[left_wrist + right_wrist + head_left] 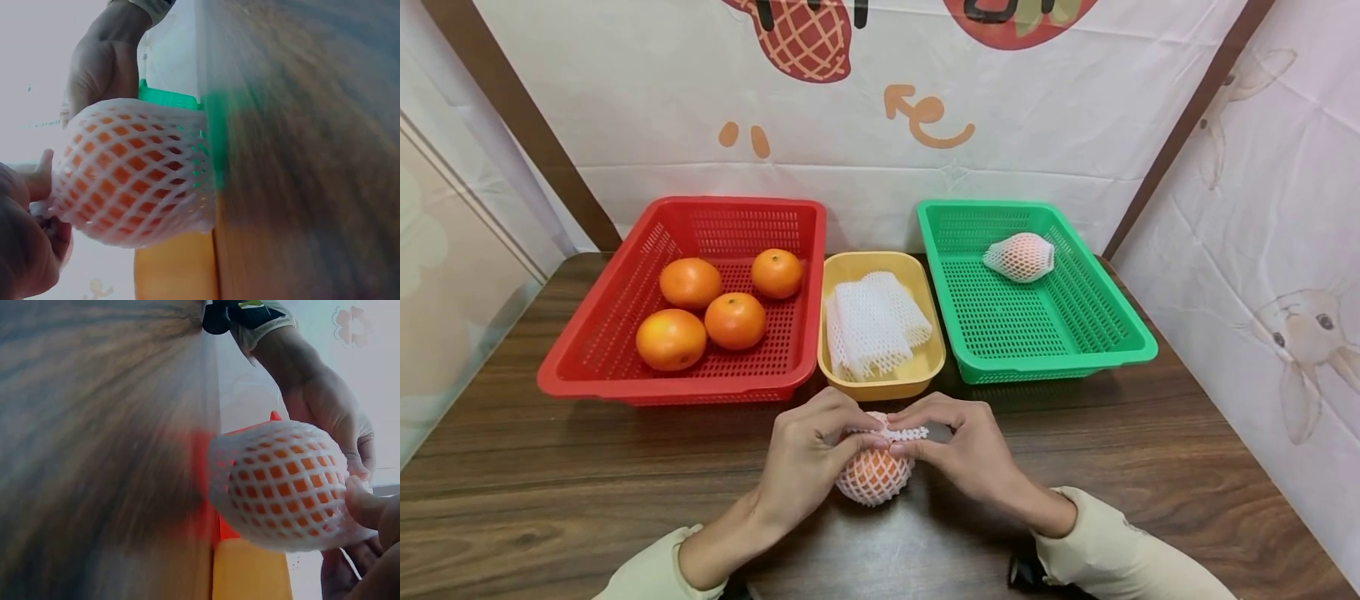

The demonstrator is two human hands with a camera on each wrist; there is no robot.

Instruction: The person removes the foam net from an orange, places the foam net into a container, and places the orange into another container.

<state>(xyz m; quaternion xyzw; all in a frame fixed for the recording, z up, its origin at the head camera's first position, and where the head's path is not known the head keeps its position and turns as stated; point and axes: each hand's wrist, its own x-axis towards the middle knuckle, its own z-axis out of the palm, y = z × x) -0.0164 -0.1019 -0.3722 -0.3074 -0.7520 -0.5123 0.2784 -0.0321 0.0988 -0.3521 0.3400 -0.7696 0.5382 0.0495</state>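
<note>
Both sleeves enter from the near edge of the wooden table (550,467), hands brought together over one orange (874,477). Left hand (808,462) and right hand (966,450) each pinch the open end of the white foam net (901,433) at the top of the fruit, fingers curled on the mesh. Net covers the orange almost fully; wrist views show orange skin through the mesh openings (125,175) (287,487). Orange rests on the table, just in front of the yellow tray (917,379).

Yellow tray holds a stack of unused foam nets (874,323). Red basket (625,367), to the left, holds four bare oranges (733,320). Green basket (1075,358), to the right, holds one netted fruit (1019,257) near its far end. Printed cloth (1075,125) hangs behind the three containers
</note>
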